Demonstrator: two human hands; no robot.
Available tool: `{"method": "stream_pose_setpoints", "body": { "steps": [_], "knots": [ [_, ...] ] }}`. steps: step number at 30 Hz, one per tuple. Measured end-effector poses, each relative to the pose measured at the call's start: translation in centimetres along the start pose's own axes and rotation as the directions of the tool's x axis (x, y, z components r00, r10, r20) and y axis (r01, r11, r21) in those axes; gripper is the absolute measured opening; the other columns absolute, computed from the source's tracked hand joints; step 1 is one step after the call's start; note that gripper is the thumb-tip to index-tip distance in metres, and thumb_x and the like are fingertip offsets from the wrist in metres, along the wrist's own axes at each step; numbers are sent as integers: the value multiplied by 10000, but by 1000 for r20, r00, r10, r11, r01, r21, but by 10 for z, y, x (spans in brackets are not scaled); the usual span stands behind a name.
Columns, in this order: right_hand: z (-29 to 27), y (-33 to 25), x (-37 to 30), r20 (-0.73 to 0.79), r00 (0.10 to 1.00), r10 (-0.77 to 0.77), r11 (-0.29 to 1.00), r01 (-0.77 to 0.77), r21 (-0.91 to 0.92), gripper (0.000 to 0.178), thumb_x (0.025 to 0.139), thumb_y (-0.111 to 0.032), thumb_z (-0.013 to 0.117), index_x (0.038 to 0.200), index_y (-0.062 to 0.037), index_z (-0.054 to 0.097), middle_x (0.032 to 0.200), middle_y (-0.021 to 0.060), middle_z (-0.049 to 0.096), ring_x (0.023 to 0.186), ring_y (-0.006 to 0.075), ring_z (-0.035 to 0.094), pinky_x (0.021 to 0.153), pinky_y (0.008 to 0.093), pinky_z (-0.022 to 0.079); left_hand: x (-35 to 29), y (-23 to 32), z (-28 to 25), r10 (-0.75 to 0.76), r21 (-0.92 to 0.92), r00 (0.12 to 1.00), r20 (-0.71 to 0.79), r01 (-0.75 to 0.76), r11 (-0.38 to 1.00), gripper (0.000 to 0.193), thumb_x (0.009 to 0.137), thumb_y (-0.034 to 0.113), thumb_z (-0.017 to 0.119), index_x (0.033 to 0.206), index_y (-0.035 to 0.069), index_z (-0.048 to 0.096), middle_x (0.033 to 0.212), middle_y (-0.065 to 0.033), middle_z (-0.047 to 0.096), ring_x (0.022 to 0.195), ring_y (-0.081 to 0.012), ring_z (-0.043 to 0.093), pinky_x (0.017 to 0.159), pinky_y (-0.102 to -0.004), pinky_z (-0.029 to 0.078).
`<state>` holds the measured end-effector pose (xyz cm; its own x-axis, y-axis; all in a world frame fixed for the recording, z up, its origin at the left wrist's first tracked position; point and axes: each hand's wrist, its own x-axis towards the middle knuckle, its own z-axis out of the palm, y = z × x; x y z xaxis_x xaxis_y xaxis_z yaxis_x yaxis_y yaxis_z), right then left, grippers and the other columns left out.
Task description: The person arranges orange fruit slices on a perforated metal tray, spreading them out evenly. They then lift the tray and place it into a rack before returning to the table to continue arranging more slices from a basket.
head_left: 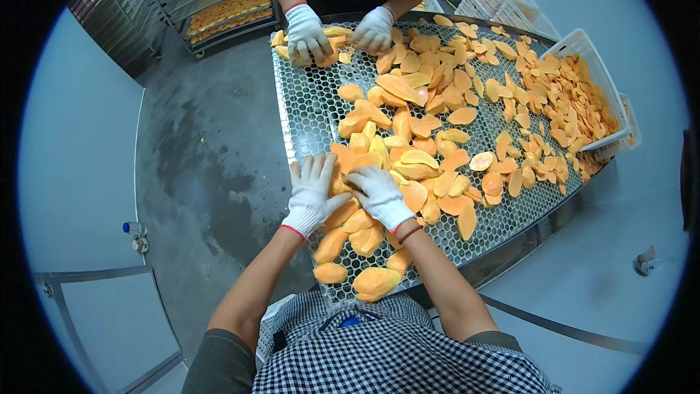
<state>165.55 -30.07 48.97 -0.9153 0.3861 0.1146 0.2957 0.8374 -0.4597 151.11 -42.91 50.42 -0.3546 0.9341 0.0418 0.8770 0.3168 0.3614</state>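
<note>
Both my hands wear white knit gloves with red cuffs and rest among orange-yellow, peeled mango pieces [415, 157] heaped on a mesh-topped table [306, 113]. My left hand [312, 193] lies at the table's left edge, fingers stretched forward and thumb apart, against a mango piece [337, 182]. Just right of it, my right hand [378, 193] has its fingers reaching leftward over the heap, touching pieces. Neither hand visibly lifts anything; the undersides of the fingers are hidden. Nearer to me lie several thicker mango pieces [376, 282].
Across the table a co-worker's gloved hands [306, 35] handle more pieces. A white crate [583, 95] full of slices tips onto the right end. White baskets [503, 0] stand behind. A rack with trays [230, 14] is at the far left, beside grey floor [211, 153].
</note>
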Motion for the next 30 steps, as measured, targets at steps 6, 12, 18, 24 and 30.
{"method": "stream_pose_setpoints", "body": {
  "steps": [6, 12, 18, 24, 30],
  "knots": [
    [-6, 3, 2, -108, 986, 125, 992, -123, 26, 323, 810, -192, 709, 1126, -135, 677, 1213, 78, 632, 1100, 291, 584, 948, 419, 474, 9, -1, -1, 136, 73, 991, 0, -136, 988, 686, 720, 377, 786, 1294, 99, 532, 1271, -104, 541, 1290, -295, 429, 1157, -567, 180],
    [-2, 9, 39, -215, 972, 99, 951, -156, -267, 352, 736, -216, 765, 1077, -169, 691, 1273, 81, 566, 1149, 281, 532, 982, 424, 411, -12, -17, -16, 194, 107, 980, -39, -189, 976, 500, 763, 330, 761, 1200, 146, 603, 1125, -79, 618, 1175, -298, 539, 1146, -616, 211],
    [8, 8, 65, -299, 953, 40, 897, -166, -409, 227, 811, -225, 641, 1022, -184, 714, 1108, 63, 620, 1061, 252, 568, 954, 408, 394, -30, -21, -24, 282, 129, 959, 11, -281, 951, 489, 816, 352, 726, 1239, 139, 602, 1132, -129, 608, 1109, -315, 557, 1141, -589, 245],
    [6, 5, 77, -53, 998, 39, 961, -52, -273, 368, 811, -289, 686, 1175, -235, 671, 1047, 34, 697, 1016, 224, 628, 927, 403, 381, -5, -11, -14, 209, 86, 978, -3, -208, 974, 421, 905, 363, 615, 1271, 154, 607, 1259, -189, 534, 1199, -368, 487, 1135, -574, 242],
    [2, -6, 101, 61, 968, 242, 938, -217, -272, 535, 794, -413, 720, 1263, -182, 608, 1109, 70, 686, 1060, 254, 620, 949, 430, 366, 5, -22, -16, 206, -51, 970, 126, -201, 978, 335, 881, 315, 599, 1155, 143, 686, 1290, -201, 513, 1233, -381, 447, 1121, -508, 294]
  ]
}}
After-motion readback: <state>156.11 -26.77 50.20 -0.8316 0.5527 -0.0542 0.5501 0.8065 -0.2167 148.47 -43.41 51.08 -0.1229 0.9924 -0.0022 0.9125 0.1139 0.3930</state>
